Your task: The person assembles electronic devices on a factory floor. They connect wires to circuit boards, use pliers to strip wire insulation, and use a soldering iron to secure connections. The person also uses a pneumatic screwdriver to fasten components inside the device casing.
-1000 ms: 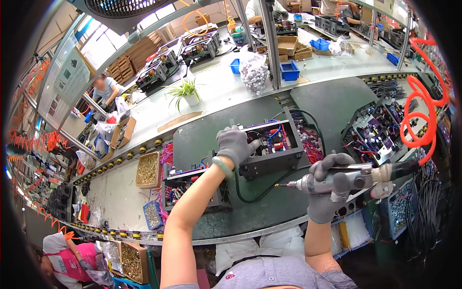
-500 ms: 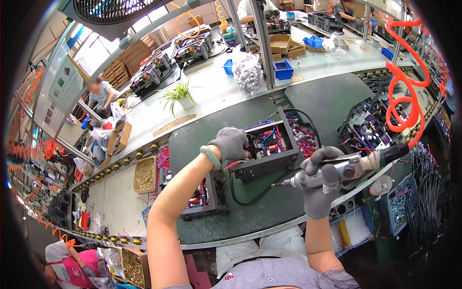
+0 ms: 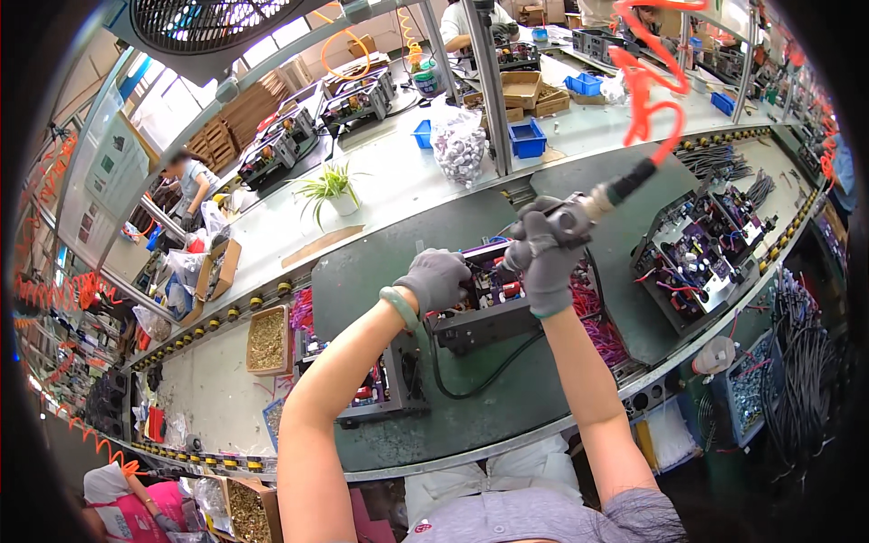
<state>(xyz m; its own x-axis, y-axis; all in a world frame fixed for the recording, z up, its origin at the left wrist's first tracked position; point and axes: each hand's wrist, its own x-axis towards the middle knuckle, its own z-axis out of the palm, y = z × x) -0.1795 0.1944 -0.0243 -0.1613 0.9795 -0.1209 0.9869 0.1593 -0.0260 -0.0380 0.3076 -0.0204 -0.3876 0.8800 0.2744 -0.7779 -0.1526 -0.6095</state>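
A black metal chassis (image 3: 484, 328) with an open top, wires and electronic parts inside, lies in front of me on the green work surface. My left hand (image 3: 436, 279), in a grey glove, is closed at the chassis's left end; its fingertips are hidden inside the edge, so their hold cannot be made out. My gloved right hand (image 3: 549, 271) is wrapped round an air screwdriver (image 3: 572, 222), held above the chassis with its working end down towards the inside. The hand hides the bit, and whether it touches anything cannot be told. A red coiled hose (image 3: 647, 100) runs up from the tool.
Another chassis (image 3: 385, 385) lies beside my left forearm, and an opened one (image 3: 692, 258) stands at right. A box of small brass-coloured parts (image 3: 269, 339) sits at left. Behind are a potted plant (image 3: 344, 201), a bag of small parts (image 3: 459, 145) and blue bins (image 3: 527, 140). Co-workers sit farther off.
My right hand has swung the air screwdriver up and left from beside the chassis to over it, turning it downward. The red hose followed to the left. My left hand has hardly moved.
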